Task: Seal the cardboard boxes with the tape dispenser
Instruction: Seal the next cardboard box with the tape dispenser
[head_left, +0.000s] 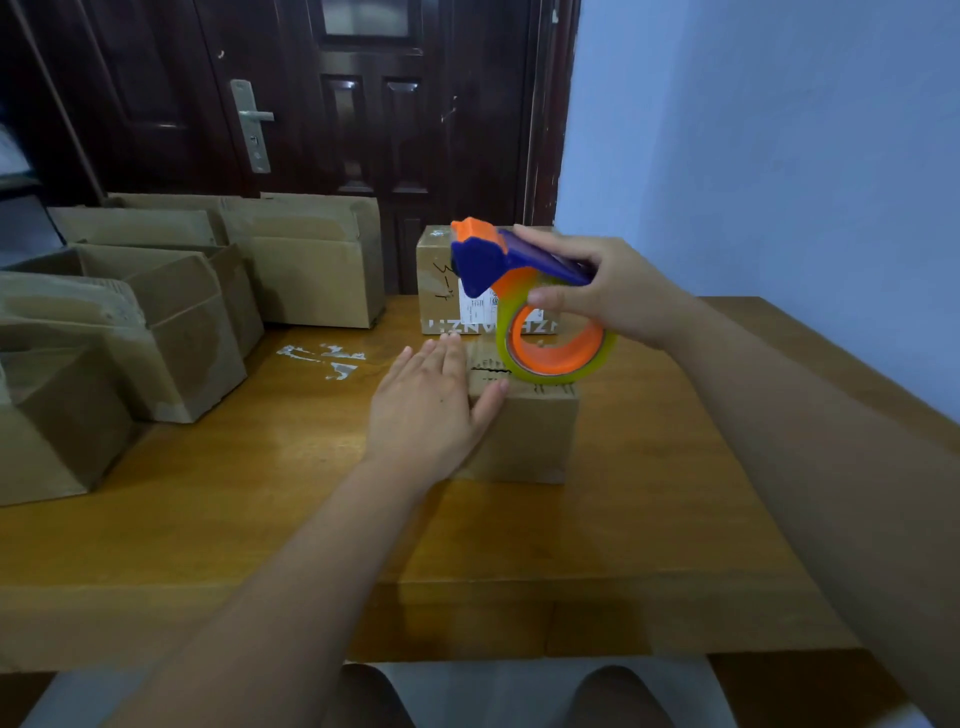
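Right hand (613, 293) grips plastic tape dispenser (511, 275); left hand (431, 410) flat, fingers straight, on cardboard box (535, 431).

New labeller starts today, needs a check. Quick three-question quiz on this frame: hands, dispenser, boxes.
1. True or false: the right hand grips the dispenser.
2. What does the left hand rest on? A small box; B dispenser; C nothing.
3. Fill in: the box pile sits on the small box's ____ side.

Key: 1 true. 2 A. 3 left.
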